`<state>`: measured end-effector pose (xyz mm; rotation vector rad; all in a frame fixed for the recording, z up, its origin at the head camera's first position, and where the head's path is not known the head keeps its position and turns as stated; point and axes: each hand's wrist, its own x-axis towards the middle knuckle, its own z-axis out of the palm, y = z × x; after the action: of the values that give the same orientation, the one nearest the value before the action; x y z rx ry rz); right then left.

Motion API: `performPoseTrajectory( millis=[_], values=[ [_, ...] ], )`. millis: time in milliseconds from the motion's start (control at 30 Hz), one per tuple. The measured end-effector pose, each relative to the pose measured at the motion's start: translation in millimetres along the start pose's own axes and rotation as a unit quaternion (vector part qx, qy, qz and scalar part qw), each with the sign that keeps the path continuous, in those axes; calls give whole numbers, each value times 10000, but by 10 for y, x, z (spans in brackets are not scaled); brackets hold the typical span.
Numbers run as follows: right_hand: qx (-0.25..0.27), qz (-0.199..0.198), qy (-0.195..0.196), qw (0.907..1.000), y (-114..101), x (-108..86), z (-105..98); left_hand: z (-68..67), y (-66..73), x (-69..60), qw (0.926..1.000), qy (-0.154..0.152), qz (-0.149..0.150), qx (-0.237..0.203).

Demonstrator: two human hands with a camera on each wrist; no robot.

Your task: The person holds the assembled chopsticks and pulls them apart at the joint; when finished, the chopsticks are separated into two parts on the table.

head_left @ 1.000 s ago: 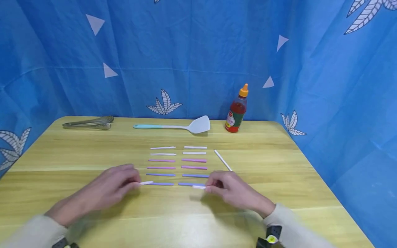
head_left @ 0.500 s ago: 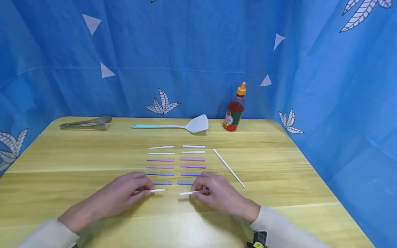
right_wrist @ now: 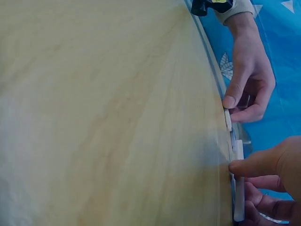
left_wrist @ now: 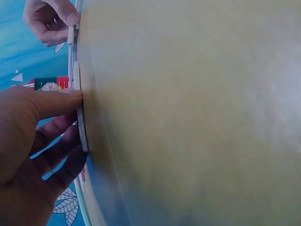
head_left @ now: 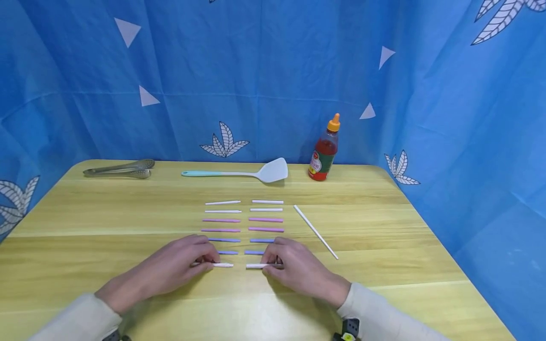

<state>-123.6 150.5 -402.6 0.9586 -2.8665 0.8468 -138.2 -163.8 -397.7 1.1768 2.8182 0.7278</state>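
Note:
My left hand (head_left: 183, 260) pinches a thin white stick (head_left: 224, 265) between thumb and fingers, low over the wooden table. In the left wrist view the thumb presses along this white stick (left_wrist: 77, 75). Opposite it, my right hand (head_left: 298, 265) pinches a thicker white stick (head_left: 254, 266), whose end points left toward the other across a small gap. In the right wrist view that thicker stick (right_wrist: 239, 207) runs along the fingers. Just beyond the hands lie blue sticks (head_left: 228, 253), partly hidden by the fingers, then purple sticks (head_left: 265, 219) and white sticks (head_left: 266, 202), in two columns.
A long white stick (head_left: 315, 232) lies slanted at the right. Along the back are metal tongs (head_left: 119, 169), a white spatula (head_left: 273, 171) with a mint handle, and an upright red sauce bottle (head_left: 324, 154). A blue curtain (head_left: 273, 71) hangs behind the table (head_left: 384, 246).
Both hands have moved inward and nearer the table's front, bringing the two white sticks below the blue pair and into line. The slanted white stick came fully into view as the right hand shifted.

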Motion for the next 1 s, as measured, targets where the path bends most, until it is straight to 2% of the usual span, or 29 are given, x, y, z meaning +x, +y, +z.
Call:
performPoseTrajectory(
  millis=[167, 267, 433, 533, 767, 1000],
  values=[
    [59, 50, 77, 9999, 1, -8, -37, 6, 6, -3, 10000, 16, 26, 61],
    [90, 188, 234, 9995, 44, 3, -139, 8, 5, -2, 9999, 51, 59, 83],
    [125, 682, 570, 9960, 297, 42, -422, 18, 7, 13, 9999, 75, 78, 92],
    [-31, 1027, 664, 9925, 494, 53, -564, 25, 4, 14, 9999, 90, 96, 94],
    [-473, 1860, 439, 9804, 820, 33, -679, 22, 1, 7, 10000, 60, 36, 55],
    [-607, 1904, 191, 9796, 959, 32, -673, 20, 1, -5, 10000, 39, -37, 19]
  ],
)
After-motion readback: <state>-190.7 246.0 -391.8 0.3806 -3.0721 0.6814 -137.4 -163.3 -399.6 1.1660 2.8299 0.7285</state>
